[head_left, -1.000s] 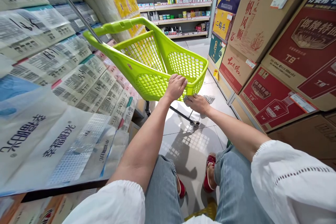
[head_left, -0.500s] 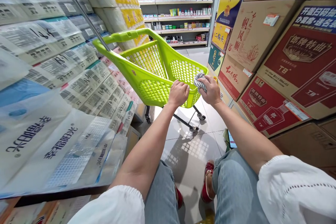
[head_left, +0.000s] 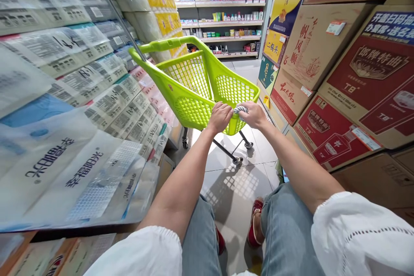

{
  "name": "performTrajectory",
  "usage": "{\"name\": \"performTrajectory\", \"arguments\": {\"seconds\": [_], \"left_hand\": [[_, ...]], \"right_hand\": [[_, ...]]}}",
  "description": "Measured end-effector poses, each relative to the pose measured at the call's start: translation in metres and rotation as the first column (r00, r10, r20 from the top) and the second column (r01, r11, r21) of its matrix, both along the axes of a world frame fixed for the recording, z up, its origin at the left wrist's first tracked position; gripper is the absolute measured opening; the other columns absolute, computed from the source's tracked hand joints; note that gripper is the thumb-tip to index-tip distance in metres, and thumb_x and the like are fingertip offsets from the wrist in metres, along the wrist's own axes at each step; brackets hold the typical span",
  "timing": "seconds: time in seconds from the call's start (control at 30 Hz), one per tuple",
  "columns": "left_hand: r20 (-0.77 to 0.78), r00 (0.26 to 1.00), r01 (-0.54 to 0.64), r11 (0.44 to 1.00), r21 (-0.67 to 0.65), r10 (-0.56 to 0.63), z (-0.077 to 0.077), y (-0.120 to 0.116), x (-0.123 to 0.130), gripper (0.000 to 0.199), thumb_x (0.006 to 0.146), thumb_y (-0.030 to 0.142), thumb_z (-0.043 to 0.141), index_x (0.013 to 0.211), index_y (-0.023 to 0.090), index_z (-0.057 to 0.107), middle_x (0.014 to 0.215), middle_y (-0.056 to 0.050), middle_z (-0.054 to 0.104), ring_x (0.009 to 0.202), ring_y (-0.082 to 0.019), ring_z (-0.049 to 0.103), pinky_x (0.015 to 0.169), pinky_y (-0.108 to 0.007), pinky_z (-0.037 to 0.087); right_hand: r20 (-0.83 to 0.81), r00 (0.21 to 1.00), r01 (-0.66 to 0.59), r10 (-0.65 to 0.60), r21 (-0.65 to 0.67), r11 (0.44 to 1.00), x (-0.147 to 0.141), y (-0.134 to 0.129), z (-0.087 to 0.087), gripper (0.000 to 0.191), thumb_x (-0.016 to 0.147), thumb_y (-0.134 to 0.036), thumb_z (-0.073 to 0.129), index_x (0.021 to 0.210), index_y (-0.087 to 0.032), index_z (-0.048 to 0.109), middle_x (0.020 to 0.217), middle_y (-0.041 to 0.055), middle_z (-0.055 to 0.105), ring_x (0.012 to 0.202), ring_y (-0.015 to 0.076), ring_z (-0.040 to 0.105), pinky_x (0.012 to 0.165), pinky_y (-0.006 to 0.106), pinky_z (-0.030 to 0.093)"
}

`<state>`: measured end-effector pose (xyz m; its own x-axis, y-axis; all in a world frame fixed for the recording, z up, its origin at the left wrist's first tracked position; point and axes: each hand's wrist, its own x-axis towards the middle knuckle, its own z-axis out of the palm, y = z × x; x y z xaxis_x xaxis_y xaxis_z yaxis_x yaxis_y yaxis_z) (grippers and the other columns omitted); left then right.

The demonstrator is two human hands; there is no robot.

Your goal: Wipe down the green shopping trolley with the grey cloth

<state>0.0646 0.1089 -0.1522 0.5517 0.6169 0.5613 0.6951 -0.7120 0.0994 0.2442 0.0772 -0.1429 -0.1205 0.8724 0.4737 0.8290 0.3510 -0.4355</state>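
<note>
A lime-green shopping cart with a lattice basket stands in front of me, angled across the aisle. My left hand is wrapped over the near rim of its basket. Right beside it, my right hand is closed on a grey-and-white striped cloth, pressed against the rim at the basket's near corner. The cloth is bunched up and mostly covered by the fingers.
Plastic-wrapped paper packs are stacked along the left. Printed liquor cartons rise on the right. Shelves of small bottles and boxes stand at the back. The cart's wheels rest on the tiled floor.
My right hand has moved left along the rim with the cloth, closer to my left hand. The cart appears slightly further right in view. My left hand keeps its grip.
</note>
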Motion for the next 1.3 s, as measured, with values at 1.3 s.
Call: {"name": "performTrajectory", "arguments": {"seconds": [1.3], "left_hand": [[-0.080, 0.992, -0.097, 0.995, 0.033, 0.099, 0.010, -0.027, -0.073, 0.037, 0.094, 0.027, 0.029, 0.074, 0.019, 0.059, 0.080, -0.007, 0.065, 0.088, -0.021, 0.059, 0.101, -0.042, 0.041]], "right_hand": [[0.139, 0.979, 0.131, -0.151, 0.145, 0.981, -0.050, -0.021, -0.014, 0.038, 0.088, -0.039, 0.047, 0.120, -0.024, 0.060, 0.111, 0.0096, 0.059, 0.091, 0.0233, 0.054, 0.072, 0.032, 0.046]]}}
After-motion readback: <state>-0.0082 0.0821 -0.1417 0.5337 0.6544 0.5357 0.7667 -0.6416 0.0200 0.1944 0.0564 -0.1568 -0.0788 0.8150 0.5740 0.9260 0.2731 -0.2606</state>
